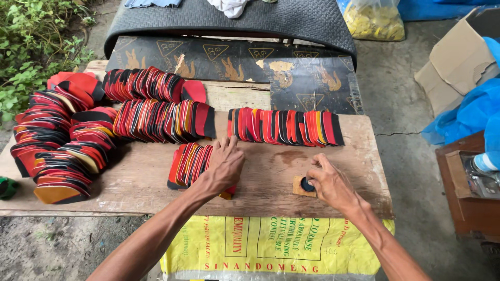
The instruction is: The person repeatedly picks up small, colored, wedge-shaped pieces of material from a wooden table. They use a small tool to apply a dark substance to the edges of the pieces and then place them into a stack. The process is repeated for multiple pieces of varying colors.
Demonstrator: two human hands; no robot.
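Note:
My left hand (225, 165) rests on top of a short row of red, black and yellow shoe-sole pieces (188, 164) standing on edge on a wooden board (271, 174), fingers curled over their right end. My right hand (329, 183) presses its fingers on a small dark round stamp (307, 184) that sits on a little square tan pad (300, 188) near the board's front edge. A longer row of sole pieces (285, 127) stands just behind both hands.
More rows and fanned piles of sole pieces (62, 140) fill the board's left side. A yellow printed sack (271, 244) hangs under the front edge. A black mat (245, 18) lies behind, a cardboard box (458, 57) and wooden crate (469, 182) at right.

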